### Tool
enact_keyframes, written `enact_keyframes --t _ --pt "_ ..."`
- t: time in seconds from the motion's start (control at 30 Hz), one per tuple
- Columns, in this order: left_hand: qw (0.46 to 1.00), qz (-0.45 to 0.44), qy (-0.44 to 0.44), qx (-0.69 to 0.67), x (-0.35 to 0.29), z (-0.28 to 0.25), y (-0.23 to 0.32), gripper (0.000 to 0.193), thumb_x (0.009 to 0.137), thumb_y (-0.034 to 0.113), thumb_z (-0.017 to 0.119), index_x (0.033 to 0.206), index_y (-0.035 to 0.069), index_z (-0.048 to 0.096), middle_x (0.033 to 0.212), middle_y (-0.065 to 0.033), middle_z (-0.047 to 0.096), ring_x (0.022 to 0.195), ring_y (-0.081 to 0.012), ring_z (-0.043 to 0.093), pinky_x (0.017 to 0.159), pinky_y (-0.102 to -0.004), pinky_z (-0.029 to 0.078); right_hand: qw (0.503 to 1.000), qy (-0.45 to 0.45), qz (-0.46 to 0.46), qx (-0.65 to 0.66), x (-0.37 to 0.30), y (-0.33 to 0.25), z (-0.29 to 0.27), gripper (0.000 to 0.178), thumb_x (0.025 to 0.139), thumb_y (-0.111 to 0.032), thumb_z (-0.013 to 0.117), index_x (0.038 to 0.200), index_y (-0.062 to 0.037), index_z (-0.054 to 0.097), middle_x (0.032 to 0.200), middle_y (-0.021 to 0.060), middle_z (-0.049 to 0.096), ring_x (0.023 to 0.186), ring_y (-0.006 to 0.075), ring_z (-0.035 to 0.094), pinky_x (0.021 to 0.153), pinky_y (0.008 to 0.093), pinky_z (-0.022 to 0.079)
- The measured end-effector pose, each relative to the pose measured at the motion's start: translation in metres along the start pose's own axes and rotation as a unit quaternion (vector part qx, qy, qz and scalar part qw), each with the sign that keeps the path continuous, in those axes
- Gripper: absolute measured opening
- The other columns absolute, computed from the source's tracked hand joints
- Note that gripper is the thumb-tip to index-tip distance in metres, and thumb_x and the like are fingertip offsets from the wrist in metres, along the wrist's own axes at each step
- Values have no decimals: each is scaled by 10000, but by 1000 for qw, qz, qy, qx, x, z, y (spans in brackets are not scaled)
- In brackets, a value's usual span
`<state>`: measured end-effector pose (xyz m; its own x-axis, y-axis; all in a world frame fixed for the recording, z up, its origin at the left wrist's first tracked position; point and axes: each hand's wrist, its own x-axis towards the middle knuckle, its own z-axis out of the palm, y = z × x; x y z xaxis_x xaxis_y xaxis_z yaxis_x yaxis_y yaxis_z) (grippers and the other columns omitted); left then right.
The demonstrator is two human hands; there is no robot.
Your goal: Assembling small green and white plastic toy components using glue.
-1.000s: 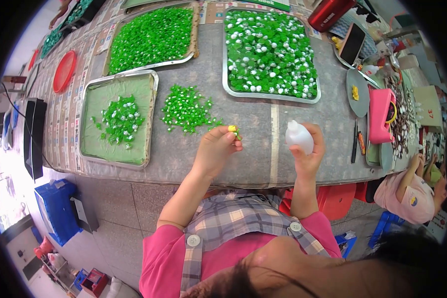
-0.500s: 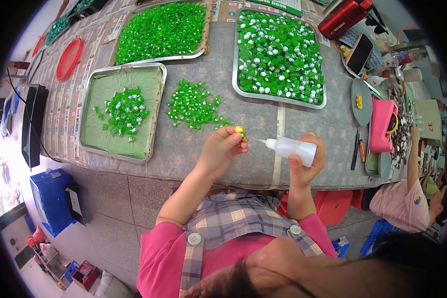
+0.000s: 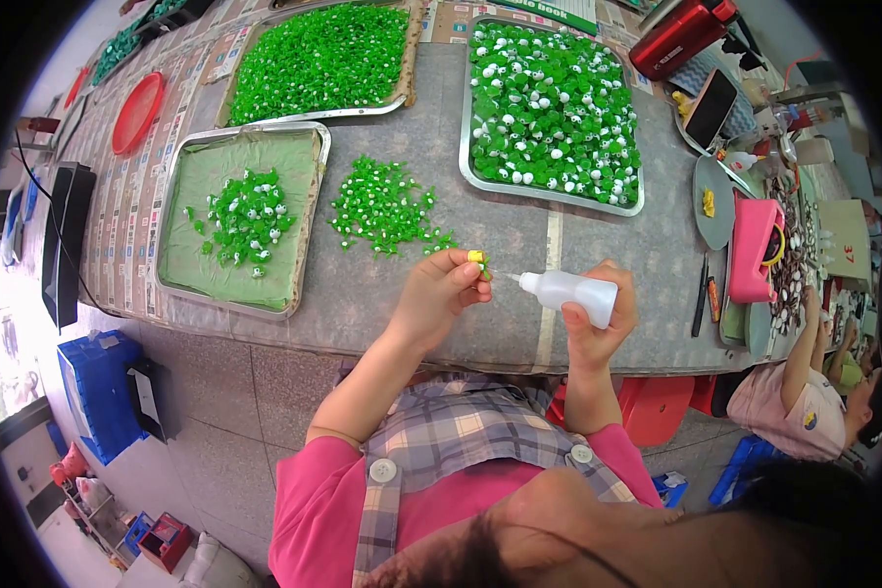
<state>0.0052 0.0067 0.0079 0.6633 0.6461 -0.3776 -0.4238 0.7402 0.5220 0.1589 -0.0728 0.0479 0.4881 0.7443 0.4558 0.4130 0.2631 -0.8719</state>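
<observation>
My left hand is closed in a pinch on a small green piece, and a yellow wrap shows at a fingertip. Wrapped around a white squeeze bottle is my right hand. The bottle lies nearly level, its thin needle tip pointing left at the green piece, very close to it; whether they touch I cannot tell. Just beyond my left hand spreads a loose pile of small green pieces with white dots. To its left, a green-lined tray carries a cluster of green pieces with white eyeball-like balls.
Two more trays stand farther back, one of small green pieces and one of green-and-white eyeball pieces. At the right are a pink tape dispenser, a phone, a red flask and a co-worker. A red lid lies left.
My right hand and the bottle have shifted slightly left, bringing the tip nearer the green piece. My left hand is almost still. The co-worker's arm at the right has moved.
</observation>
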Motion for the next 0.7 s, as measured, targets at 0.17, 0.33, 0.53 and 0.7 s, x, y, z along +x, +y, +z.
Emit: enact_keyframes --t 0.17,0.33,0.53,0.7 --pt "1000 -3 -1 7 0 0 0 86 794 88 476 825 14 508 723 -61 544 636 -127 521 611 -258 454 999 35 10 23 -1 -3 2 429 643 -392 643 767 -29 449 636 16 405 564 90 359 482 207 268" --pt "1000 -4 -1 13 0 0 0 100 796 103 479 826 13 508 726 -62 543 632 -125 518 609 -258 451 999 33 7 13 1 -2 3 437 644 -397 641 768 -24 451 642 15 393 566 94 354 484 210 268" --pt "1000 -2 -12 14 0 -1 -1 105 775 137 522 813 41 509 730 -57 547 629 -106 526 583 -237 458 999 40 -25 6 2 2 1 312 629 -243 662 748 -28 469 643 40 439 546 115 381 480 223 303" --pt "999 13 1 29 0 0 -2 96 768 109 530 825 33 522 736 -62 555 632 -120 532 596 -244 456 998 47 -20 32 0 3 -2 322 643 -269 650 749 -27 465 645 35 430 552 111 377 486 219 301"
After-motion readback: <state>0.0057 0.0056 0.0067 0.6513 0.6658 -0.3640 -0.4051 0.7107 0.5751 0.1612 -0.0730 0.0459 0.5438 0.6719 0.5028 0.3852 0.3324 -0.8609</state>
